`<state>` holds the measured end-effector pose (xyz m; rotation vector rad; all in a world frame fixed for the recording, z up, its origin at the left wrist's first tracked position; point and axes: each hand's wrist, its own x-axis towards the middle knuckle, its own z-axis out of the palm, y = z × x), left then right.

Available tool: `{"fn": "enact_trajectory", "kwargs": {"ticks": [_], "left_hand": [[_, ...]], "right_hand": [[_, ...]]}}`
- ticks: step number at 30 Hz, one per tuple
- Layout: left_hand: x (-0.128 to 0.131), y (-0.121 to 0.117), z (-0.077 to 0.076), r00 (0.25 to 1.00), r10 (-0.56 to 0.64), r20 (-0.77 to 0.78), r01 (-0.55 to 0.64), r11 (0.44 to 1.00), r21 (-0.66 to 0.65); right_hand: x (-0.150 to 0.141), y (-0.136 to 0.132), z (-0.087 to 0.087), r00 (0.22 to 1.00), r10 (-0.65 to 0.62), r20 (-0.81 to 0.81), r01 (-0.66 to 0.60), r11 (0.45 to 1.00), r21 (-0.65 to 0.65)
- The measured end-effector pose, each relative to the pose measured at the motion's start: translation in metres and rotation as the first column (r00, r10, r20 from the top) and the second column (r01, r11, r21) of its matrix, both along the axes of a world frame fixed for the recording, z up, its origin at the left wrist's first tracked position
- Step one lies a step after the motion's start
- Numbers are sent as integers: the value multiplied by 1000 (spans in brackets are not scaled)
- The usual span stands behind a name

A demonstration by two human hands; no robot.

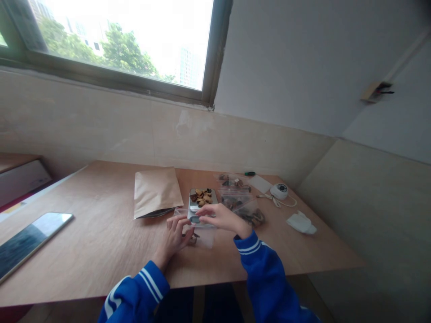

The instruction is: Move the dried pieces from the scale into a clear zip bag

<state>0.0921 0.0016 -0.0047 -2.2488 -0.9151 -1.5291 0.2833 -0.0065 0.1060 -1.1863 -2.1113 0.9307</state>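
A small kitchen scale [193, 207] stands mid-table with a pile of brown dried slices [203, 198] on its plate. Just in front of it lies a clear zip bag [206, 238] with a few dark dried pieces inside. My left hand [175, 235] is closed on the left side of this bag, fingers bent over its upper edge. Over the front of the scale reaches my right hand [222, 218], its fingers and thumb apart near the display and the bag's mouth. Nothing shows between those fingers, though part of the scale is hidden under them.
A kraft paper pouch [156, 190] lies left of the scale. Several filled zip bags [237, 199] lie to its right. Beyond them are a white dome camera [279, 191] with cable, a crumpled white wrapper [301, 223] and a green-black object [249, 173]. A phone [32, 242] rests far left.
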Motion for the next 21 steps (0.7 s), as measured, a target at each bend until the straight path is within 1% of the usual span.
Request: {"fn": "enact_trajectory", "kwargs": {"ticks": [1,2,4,5,7,9,11,13,16,21], "left_hand": [[0,0,1,1000,-1,5,1,1000,-2],[0,-1,2,1000,-2,11,2,1000,-3],[1,-1,3,1000,-2,18,2,1000,-6],[1,-1,3,1000,-3,17,3,1000,-9],[1,-1,3,1000,-3,15,3,1000,-18],[0,0,2,1000,-5,17,5,1000,-26],[0,0,2,1000,-8,23,8,1000,-29],[0,1,2,999,-10,32,11,999,-30],[0,0,4,999,-6,41,7,999,-32],[0,1,5,999,-16,33,17,999,-32]], "right_hand": [[1,3,-1,999,-7,-43,8,1000,27],[3,9,-3,995,-38,-90,44,997,70],[9,25,-13,977,-139,-161,166,971,173],[13,35,-19,964,-199,-178,236,947,219],[22,58,-36,954,-269,-129,295,914,279],[30,80,-52,958,-284,-43,285,918,278],[34,98,-65,969,-245,36,229,942,245],[36,111,-73,976,-193,97,172,966,192],[39,117,-80,976,-170,138,149,978,148],[50,111,-85,970,-202,137,163,955,248]]}}
